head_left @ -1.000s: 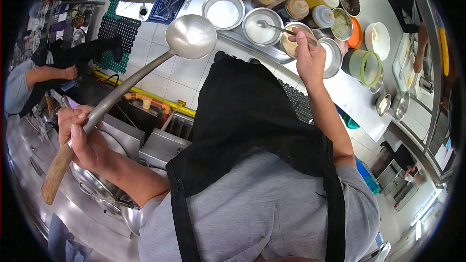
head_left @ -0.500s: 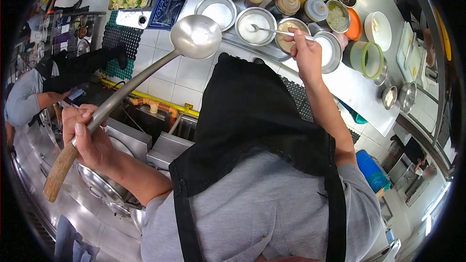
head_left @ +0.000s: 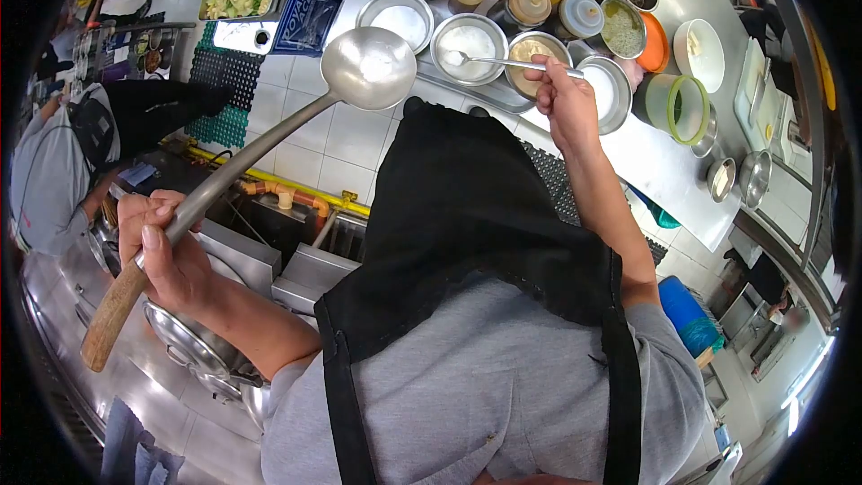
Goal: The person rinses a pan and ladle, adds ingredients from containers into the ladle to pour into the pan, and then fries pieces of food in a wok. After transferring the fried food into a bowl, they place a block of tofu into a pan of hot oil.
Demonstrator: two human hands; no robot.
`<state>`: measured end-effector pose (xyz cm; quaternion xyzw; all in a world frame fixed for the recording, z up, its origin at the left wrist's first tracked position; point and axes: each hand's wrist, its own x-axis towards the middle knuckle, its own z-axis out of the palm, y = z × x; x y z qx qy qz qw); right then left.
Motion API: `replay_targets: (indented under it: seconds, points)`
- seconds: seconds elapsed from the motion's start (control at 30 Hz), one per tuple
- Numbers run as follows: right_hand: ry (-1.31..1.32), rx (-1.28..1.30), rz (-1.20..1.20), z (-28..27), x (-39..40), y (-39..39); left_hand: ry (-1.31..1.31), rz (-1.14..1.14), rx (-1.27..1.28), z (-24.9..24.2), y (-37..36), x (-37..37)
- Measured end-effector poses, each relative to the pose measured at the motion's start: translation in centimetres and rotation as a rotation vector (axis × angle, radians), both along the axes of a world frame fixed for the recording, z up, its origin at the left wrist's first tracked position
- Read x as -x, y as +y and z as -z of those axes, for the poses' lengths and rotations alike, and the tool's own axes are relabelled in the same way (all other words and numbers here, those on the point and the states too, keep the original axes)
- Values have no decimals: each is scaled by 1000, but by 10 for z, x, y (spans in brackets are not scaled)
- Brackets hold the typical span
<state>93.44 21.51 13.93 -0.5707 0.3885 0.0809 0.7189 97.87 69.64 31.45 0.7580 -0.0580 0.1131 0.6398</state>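
Note:
My left hand (head_left: 171, 256) is closed round the shaft of a large metal ladle (head_left: 260, 154), just above its wooden handle end. The ladle's round bowl is raised close to the counter edge, with a few bright reflections inside. In my right hand (head_left: 567, 99) a small metal spoon (head_left: 512, 63) is pinched by its handle. The spoon's tip is over a metal bowl of white granules (head_left: 469, 47). Beneath its handle stands a bowl of beige powder (head_left: 536, 47), and under my right hand is another bowl of white powder (head_left: 603, 92).
Squeeze bottles (head_left: 584, 16) with orange and yellow contents stand behind the bowls. A green-rimmed container (head_left: 690, 112) and a white bowl (head_left: 699, 54) are to the right. Chopped vegetables fill a tray (head_left: 208, 16) at upper left. A large lidded pot (head_left: 184, 337) sits by my left arm; another person (head_left: 67, 162) stands at left.
The spoon tip has shifted slightly left and down over the white granules. The ladle bowl has moved slightly right. At left, the other person has turned and leaned.

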Motion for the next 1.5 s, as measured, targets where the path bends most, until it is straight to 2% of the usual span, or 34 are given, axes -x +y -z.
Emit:
replay_targets:
  seconds: [0.17,0.33,0.4,0.43,0.47,0.53,0.6,0.67,0.7,0.8,0.87,0.97,1.03,1.07,1.17,1.3,1.37,1.5]
  points:
    - [-78,-11,14,-15,-1,-2,-10,37,-7,-1,-4,-1]
    - [-144,82,-102,-75,-7,32,-11,48,-11,-2,-18,-4]
    - [-253,433,-339,-93,-5,46,-21,92,-15,-3,-23,-7]
    - [-394,645,-387,-92,-3,49,-7,84,-3,-5,-25,-7]
    - [-398,638,-387,-91,-1,47,-9,82,-10,-7,-24,-7]
    - [-397,939,-619,-95,11,28,-24,101,-12,-4,-26,-10]
    - [-342,885,-568,-92,26,17,-31,98,-12,-4,-25,-12]
    - [-303,695,-292,-96,34,8,-55,87,-49,-4,-23,-13]
    - [-231,761,-313,-98,37,-1,-57,102,-54,-1,-20,-14]
    - [-223,703,-208,-77,43,-21,-42,133,-52,-1,-23,-20]
    - [-218,787,-215,-63,46,-33,-60,135,-76,0,-31,-26]
    - [-181,768,-164,-56,48,-40,-41,153,-85,-6,-38,-31]
    - [-30,623,-88,-52,51,-50,-11,213,-39,-9,-40,-34]
    - [-30,620,-81,-49,52,-53,-13,220,-42,-10,-43,-35]
    - [-21,362,93,-35,57,-68,-14,207,-43,-11,-51,-39]
    - [-46,270,150,-31,64,-80,-44,174,-74,-12,-62,-42]
    - [-56,468,31,-39,62,-74,-50,174,-80,-12,-65,-42]
    - [-69,386,-8,-31,63,-72,-38,186,-76,-13,-70,-42]
